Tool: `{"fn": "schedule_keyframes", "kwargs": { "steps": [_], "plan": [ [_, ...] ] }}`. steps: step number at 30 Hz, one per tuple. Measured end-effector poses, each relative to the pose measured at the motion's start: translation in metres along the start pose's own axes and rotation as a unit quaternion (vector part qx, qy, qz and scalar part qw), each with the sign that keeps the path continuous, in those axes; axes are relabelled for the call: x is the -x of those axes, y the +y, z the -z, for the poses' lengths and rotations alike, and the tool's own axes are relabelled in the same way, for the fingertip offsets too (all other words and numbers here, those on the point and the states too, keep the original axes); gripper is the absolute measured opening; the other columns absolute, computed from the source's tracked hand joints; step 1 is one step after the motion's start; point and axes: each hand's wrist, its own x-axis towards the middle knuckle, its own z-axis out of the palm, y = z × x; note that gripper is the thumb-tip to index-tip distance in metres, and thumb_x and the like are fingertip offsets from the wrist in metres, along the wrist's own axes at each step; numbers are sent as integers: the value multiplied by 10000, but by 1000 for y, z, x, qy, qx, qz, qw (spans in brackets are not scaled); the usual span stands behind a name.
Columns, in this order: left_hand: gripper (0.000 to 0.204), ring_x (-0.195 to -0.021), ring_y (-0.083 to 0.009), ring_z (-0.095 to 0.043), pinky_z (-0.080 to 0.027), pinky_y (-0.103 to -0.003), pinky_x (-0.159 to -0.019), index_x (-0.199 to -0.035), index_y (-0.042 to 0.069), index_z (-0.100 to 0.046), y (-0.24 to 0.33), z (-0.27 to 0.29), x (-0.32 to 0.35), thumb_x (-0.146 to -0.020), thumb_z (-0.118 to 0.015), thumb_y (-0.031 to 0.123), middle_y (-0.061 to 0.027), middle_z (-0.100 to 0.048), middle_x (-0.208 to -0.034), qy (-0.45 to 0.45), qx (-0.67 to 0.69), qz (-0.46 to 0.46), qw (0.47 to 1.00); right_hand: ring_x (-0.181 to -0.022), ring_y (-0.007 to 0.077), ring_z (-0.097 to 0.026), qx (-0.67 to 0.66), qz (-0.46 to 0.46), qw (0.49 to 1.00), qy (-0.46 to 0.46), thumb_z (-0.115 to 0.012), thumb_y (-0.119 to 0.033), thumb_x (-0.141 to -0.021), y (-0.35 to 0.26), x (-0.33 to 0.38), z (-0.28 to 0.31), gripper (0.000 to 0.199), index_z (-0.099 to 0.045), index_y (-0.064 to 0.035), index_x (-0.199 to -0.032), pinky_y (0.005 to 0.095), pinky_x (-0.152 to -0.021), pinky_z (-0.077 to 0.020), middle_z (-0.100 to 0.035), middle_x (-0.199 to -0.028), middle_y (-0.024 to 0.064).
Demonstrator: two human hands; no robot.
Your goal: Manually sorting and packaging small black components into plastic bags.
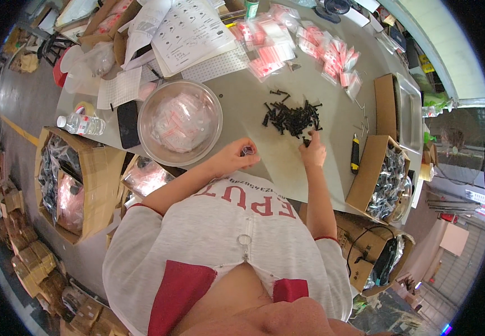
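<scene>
My left hand [236, 157] is closed at the table's near edge, to the right of a steel bowl [147, 147]. Its thumb and fingers curl round a small clear plastic piece [247, 150], which may be a bag; most of it is hidden. My right hand [315, 151] is at the near side of a heap of black screws [294, 119]. A black screw [306, 142] shows between its pinched thumb and fingers. A few screws lie loose along the heap's far edge. Small clear bags with red print [178, 120] fill the bowl.
More red-printed bags [332, 56] lie at the back. Paper sheets [189, 33] are stacked back left. A phone [127, 124] and bottle [80, 124] sit left. A yellow-black cutter [355, 154] lies right, beside a carton of dark packets [387, 179]. Another carton [88, 185] stands left.
</scene>
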Motion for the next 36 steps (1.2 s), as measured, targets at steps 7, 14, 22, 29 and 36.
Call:
{"fn": "schedule_keyframes", "kwargs": {
  "steps": [7,14,22,29,36],
  "plan": [
    [304,-703,-114,-585,-476,-250,-580,-1074,44,-511,7,-12,-5,-853,-652,197,-36,-578,-870,-30,-97,-11,995,-723,64,-535,-534,118,823,-157,-656,-38,-765,-90,56,41,222,-645,-12,-986,232,-651,-471,-627,-808,25],
    [411,-714,-111,-584,-475,-256,-592,-1193,34,-515,20,-19,4,-831,-642,181,-16,-597,-877,-59,-40,-20,997,-715,72,-557,-460,124,839,-262,-636,-22,-804,-100,65,54,124,-629,17,-922,217,-608,-456,-618,-812,24],
    [410,-1052,-128,-507,-415,-272,-914,-1225,1,-508,12,-17,-1,-836,-628,51,-63,-562,-1122,-110,-34,-99,988,-693,108,-574,-378,188,875,-238,-677,-23,-758,-112,75,76,194,-666,28,-945,242,-624,-472,-645,-811,65],
    [454,-998,-127,-510,-408,-293,-899,-1244,8,-477,33,-17,12,-831,-650,78,-52,-569,-1078,-154,-49,-133,978,-691,167,-600,-335,250,880,-226,-705,-8,-719,-126,91,110,242,-675,-16,-959,267,-654,-493,-638,-875,90],
    [483,-832,-106,-480,-415,-268,-742,-1206,9,-466,62,-19,29,-807,-699,151,-30,-528,-900,-161,-110,-137,971,-866,234,-593,-258,420,862,-116,-715,-43,-720,-117,100,121,249,-672,-63,-965,325,-698,-500,-528,-1131,122]
  ]
}}
